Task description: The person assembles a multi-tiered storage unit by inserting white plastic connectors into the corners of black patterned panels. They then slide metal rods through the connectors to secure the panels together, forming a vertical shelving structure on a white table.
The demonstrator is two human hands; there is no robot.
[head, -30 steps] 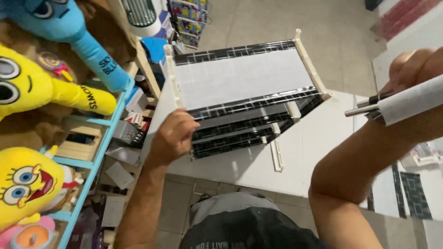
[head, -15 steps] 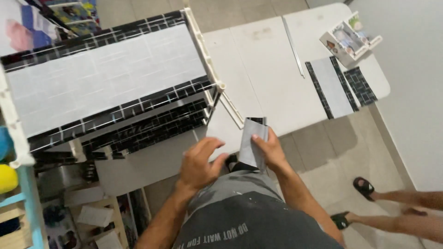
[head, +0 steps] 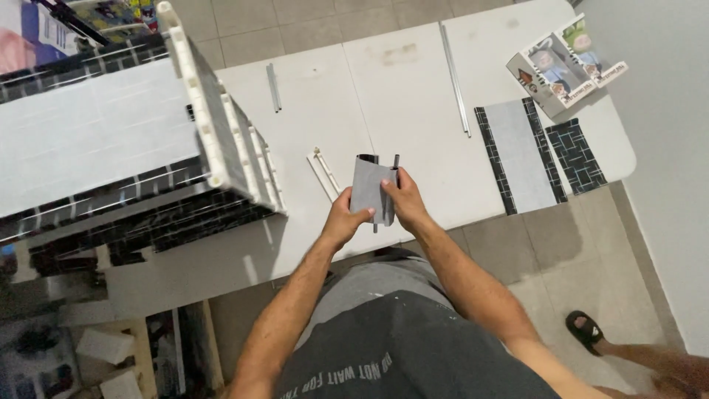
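Grey panel clamped in fingers of left hand and right hand above white bench; two metal rods lie beyond, two boxed figures far right.

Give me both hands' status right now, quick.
Left hand: closed on the lower left edge of the grey sheet.
Right hand: closed on the sheet's right edge, by the thin dark rod.
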